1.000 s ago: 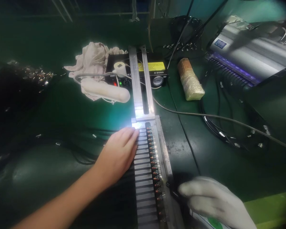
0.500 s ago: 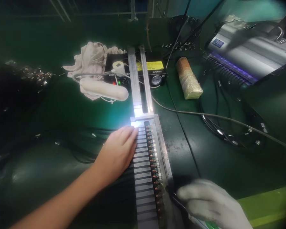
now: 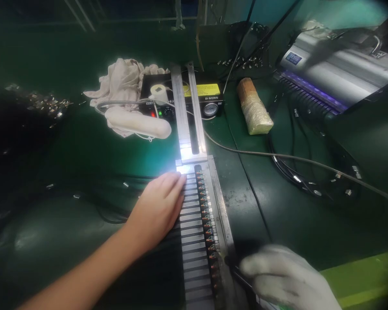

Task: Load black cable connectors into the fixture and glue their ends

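My bare left hand (image 3: 158, 206) lies palm down over the left edge of a long slotted metal jig (image 3: 194, 247), near its far end. Its fingers are close together and bent onto the jig; part of them is hidden. Black cables (image 3: 113, 221) run leftward from under the hand. A row of small connector ends with copper-coloured wires (image 3: 208, 218) shows along the jig's dark groove. My gloved right hand (image 3: 284, 275), blurred, is closed around a black dispensing syringe (image 3: 242, 277). The syringe's tip is blurred, beside the nearer connector ends.
A black controller with a gauge (image 3: 210, 110) stands behind, with metal rails (image 3: 177, 94) before it. A lit white lamp (image 3: 139, 123) and a crumpled cloth (image 3: 123, 77) lie left. Right are a wrapped block (image 3: 255, 107), a silver UV lamp box (image 3: 336, 64) and coiled cables (image 3: 294, 176).
My right hand and the syringe have shifted slightly toward me along the connector row. My left hand stays in place on the jig. The whole view has moved a little.
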`<state>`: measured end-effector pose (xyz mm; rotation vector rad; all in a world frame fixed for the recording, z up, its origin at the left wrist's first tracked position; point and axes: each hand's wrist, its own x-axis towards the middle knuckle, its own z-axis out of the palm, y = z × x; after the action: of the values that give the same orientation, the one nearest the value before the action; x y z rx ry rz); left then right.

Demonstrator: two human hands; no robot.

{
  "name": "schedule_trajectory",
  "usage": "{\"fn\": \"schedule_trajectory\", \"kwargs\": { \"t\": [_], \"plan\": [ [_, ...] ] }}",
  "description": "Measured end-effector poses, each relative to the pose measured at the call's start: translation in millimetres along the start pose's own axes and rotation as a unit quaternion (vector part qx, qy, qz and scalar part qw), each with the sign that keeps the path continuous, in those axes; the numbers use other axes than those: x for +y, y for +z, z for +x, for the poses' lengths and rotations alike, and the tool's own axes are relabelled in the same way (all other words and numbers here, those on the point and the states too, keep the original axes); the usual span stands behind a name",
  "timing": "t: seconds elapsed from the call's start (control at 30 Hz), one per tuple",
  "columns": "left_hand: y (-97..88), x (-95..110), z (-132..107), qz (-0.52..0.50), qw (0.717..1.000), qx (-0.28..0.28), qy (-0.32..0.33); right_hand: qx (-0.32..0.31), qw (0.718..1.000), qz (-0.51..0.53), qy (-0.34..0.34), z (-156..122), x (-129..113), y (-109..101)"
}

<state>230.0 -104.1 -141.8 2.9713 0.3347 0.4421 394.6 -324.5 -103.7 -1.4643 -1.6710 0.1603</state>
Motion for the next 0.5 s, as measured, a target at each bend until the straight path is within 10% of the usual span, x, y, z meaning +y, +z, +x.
{"fn": "schedule_trajectory", "kwargs": {
  "t": [0.5],
  "plan": [
    [-0.3,-0.1,0.2,0.000,1.000,-0.006,-0.006,-0.056,0.998,-0.020,0.005,-9.7,5.7,-3.8]
  ]
}}
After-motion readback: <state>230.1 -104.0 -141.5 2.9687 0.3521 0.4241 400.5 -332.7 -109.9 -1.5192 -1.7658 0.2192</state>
